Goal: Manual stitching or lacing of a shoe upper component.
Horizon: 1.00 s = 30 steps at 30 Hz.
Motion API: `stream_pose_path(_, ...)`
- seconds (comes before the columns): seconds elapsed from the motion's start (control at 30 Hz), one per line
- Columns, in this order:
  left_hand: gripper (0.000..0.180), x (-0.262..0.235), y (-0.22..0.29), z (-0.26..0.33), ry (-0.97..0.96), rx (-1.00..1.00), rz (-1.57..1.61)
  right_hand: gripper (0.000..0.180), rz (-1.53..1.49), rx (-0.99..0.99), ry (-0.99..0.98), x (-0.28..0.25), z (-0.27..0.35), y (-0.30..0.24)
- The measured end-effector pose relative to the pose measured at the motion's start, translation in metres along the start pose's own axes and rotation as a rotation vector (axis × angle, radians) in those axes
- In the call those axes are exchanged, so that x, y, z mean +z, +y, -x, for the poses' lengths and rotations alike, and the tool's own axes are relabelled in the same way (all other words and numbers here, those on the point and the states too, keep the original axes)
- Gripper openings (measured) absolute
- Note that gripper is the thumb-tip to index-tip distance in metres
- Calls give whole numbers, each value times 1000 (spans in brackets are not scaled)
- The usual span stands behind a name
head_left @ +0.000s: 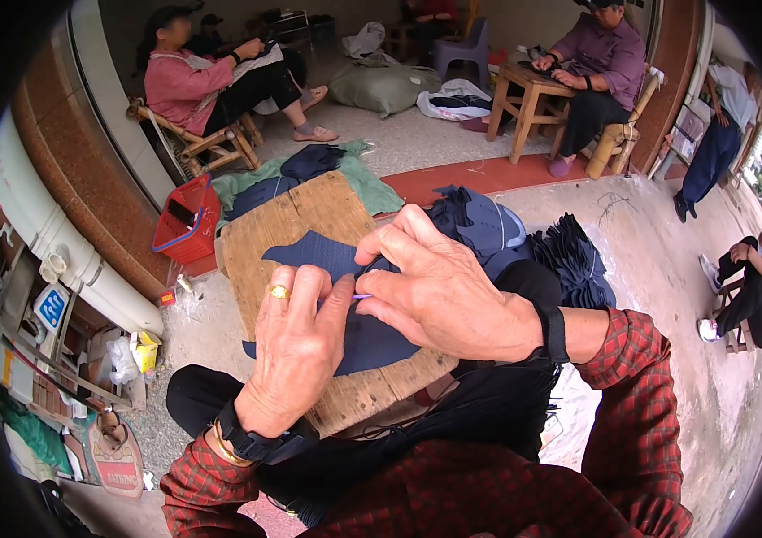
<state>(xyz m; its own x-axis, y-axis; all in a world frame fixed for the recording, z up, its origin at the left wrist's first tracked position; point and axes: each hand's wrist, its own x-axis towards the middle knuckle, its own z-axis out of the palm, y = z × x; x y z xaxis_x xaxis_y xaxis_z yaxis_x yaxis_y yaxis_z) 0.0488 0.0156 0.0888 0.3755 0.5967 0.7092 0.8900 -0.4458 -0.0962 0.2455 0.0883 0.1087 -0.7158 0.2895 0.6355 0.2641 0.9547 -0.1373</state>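
A navy patterned fabric piece lies across a wooden board-like table top in front of me. My left hand, with a gold ring, presses down on it and pinches its fabric between thumb and fingers. Close against it, my right hand has thumb and index finger closed on a dark raised fold of the same piece. Under my right thumb a thin purple thing sticks out toward my left thumb; its kind and its other end are hidden. More navy fabric spreads below both hands.
Bundles of navy fabric pieces lie right of the table. At the left are a red plastic basket and a white pipe. Two people sit working beyond, one at a small wooden table. Others are at the right edge.
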Motion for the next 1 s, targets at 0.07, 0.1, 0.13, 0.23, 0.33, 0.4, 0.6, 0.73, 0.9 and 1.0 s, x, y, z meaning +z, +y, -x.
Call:
stream_pose_path(0.07, 30, -2, -1, -3, 16, 24, -7, 22, -23, -6, 26, -2, 0, 4)
stream_pose_path(0.1, 33, -2, -1, -4, 11, 17, 16, 21, -51, -10, 47, -3, 0, 6)
stream_pose_path(0.13, 35, -3, -2, -5, 6, 11, 39, 21, -53, -6, 44, -4, -1, 7)
stream_pose_path(0.23, 43, -14, -8, -14, 43, -151, 77, 16, -27, -15, 130, -9, -6, 18)
stream_pose_path(0.33, 41, 1, -28, 3, -19, -271, 149, 12, -221, 140, 216, -20, 0, 28)
stream_pose_path(0.4, 38, 9, -30, 14, -38, -285, 193, 10, -387, 291, 295, -22, 3, 33)
stream_pose_path(0.6, 24, 9, -22, 5, -33, -265, 308, 28, -878, 387, 314, -25, 2, 41)
stream_pose_path(0.73, 22, -2, -9, -22, 29, -389, 594, 28, -1172, 557, 162, -18, 7, 33)
stream_pose_path(0.9, 18, -3, 2, -29, 96, -413, 748, 32, -1296, 522, 175, -8, 4, 25)
stream_pose_path(1.0, 15, -2, 8, -23, 64, -447, 804, 23, -1370, 552, 121, -6, 6, 23)
